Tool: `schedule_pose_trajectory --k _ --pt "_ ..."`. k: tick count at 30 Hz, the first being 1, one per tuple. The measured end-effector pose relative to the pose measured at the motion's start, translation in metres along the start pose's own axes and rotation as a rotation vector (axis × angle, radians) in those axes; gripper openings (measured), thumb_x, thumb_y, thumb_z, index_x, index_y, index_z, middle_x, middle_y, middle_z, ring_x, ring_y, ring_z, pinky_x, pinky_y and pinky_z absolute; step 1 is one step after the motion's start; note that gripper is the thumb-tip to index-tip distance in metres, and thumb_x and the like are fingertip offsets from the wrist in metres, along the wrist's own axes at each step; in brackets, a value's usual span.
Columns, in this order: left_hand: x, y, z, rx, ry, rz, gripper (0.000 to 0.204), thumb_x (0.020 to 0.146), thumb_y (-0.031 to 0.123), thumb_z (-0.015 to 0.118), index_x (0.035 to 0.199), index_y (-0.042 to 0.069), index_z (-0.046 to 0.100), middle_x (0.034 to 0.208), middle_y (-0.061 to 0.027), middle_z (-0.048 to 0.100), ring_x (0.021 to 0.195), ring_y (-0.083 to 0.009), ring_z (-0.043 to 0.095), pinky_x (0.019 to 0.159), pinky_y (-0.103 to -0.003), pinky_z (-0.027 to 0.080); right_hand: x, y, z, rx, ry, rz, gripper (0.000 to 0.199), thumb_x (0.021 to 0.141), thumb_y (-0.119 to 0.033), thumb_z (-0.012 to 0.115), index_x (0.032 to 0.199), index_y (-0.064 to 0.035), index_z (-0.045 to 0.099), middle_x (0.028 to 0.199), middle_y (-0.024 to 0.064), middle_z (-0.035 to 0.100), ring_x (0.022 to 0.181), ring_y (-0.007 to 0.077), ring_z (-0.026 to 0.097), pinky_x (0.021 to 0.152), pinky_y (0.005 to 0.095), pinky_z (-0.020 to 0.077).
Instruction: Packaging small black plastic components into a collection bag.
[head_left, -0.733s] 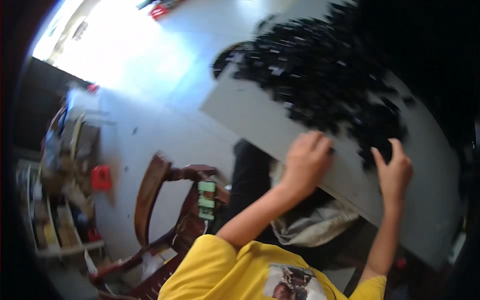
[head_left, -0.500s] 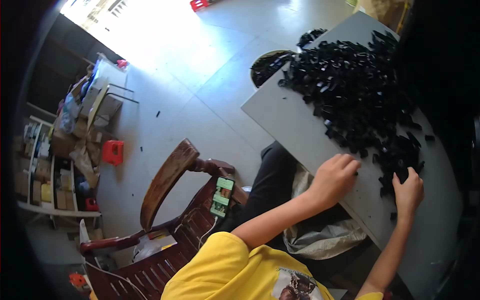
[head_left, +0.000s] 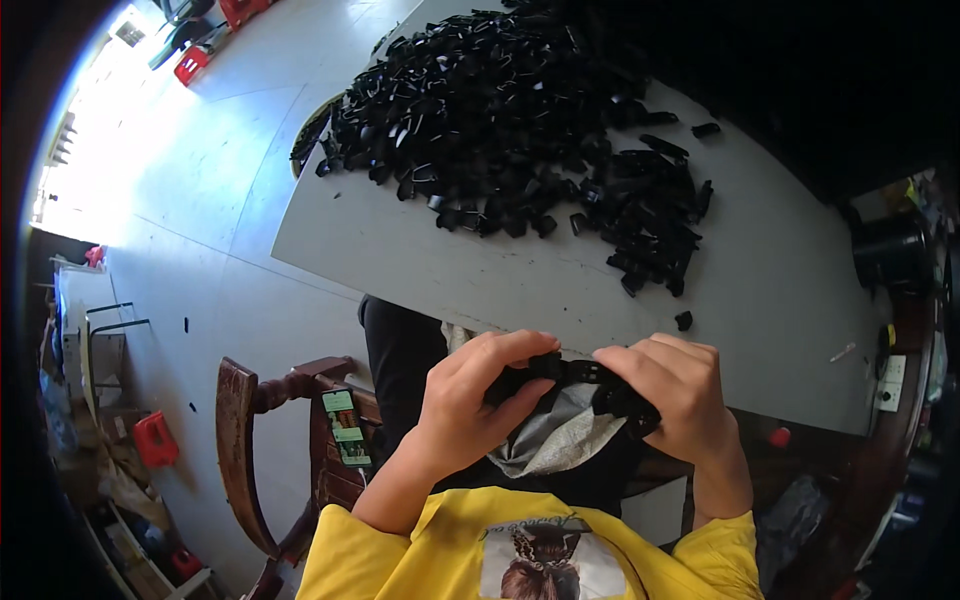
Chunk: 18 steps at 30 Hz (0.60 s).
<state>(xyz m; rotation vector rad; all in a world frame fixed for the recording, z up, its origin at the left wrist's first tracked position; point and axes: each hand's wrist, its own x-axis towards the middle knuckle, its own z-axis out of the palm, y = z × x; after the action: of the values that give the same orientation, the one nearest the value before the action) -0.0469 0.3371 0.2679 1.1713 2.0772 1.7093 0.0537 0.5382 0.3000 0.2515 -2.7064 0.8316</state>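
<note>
Near the table's front edge, my left hand [head_left: 470, 405] pinches a small black plastic part [head_left: 547, 367] between thumb and fingers. Close beside it, my right hand [head_left: 680, 392] is closed on several more black plastic parts [head_left: 622, 398], some partly hidden under the fingers. The parts in the two hands meet or nearly meet; I cannot tell whether they are joined. Beyond my hands a large heap of black plastic parts [head_left: 480, 120] covers the far part of the grey table [head_left: 400, 250]. One loose black piece [head_left: 684, 321] lies apart, near my right hand.
A pale woven sack [head_left: 560, 440] hangs below my hands, over my lap. To the left stands a wooden chair [head_left: 240, 450] with a phone [head_left: 346, 428] on it. A red container [head_left: 155, 438] is on the floor. A tub [head_left: 303, 140] stands by the table's left edge.
Both hands have left the table and come together over the sack, now with black parts in them. The view has turned right, so the heap appears further left.
</note>
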Motion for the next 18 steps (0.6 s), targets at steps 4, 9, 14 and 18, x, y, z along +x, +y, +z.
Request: schedule_pose_trajectory --k 4,9,14,18 --pt "0.001 0.008 -0.001 0.061 -0.027 0.068 0.04 0.068 -0.008 0.073 0.106 -0.001 0.061 0.1 -0.0109 0.07 0.086 -0.0217 0.067 0.076 -0.029 0.052 0.0 -0.005 -0.003 -0.086 -0.022 -0.025 0.035 0.065 -0.021 0.072 0.095 -0.0037 0.067 0.068 0.0059 0.059 0.056 0.0212 0.057 0.048 0.031 0.0435" --pt "-0.001 0.008 0.002 0.056 -0.029 0.123 0.038 0.066 -0.008 0.074 0.101 -0.002 0.061 0.099 -0.0139 0.07 0.087 -0.023 0.068 0.074 -0.03 0.053 -0.003 -0.009 -0.004 -0.193 -0.085 -0.065 0.035 0.062 -0.02 0.073 0.094 -0.0044 0.069 0.068 0.0042 0.06 0.055 0.0195 0.056 0.047 0.0306 0.0422" --pt "-0.007 0.005 0.008 -0.056 -0.079 0.133 0.028 0.079 0.005 0.072 0.102 -0.004 0.059 0.103 -0.0194 0.068 0.094 -0.0274 0.067 0.082 -0.035 0.053 -0.009 -0.009 0.008 -0.129 -0.011 -0.11 0.028 0.067 -0.014 0.068 0.094 -0.0072 0.069 0.067 0.0009 0.056 0.055 0.0155 0.054 0.044 0.0287 0.0407" --pt "-0.011 0.013 0.024 -0.724 -0.19 -0.267 0.055 0.101 0.043 0.037 0.112 -0.008 0.051 0.109 -0.0269 0.063 0.105 -0.0314 0.063 0.095 -0.04 0.048 -0.018 -0.027 0.027 -0.065 -0.042 -0.267 0.024 0.07 -0.009 0.065 0.093 -0.0075 0.071 0.07 0.0 0.06 0.057 0.014 0.057 0.047 0.0265 0.0461"
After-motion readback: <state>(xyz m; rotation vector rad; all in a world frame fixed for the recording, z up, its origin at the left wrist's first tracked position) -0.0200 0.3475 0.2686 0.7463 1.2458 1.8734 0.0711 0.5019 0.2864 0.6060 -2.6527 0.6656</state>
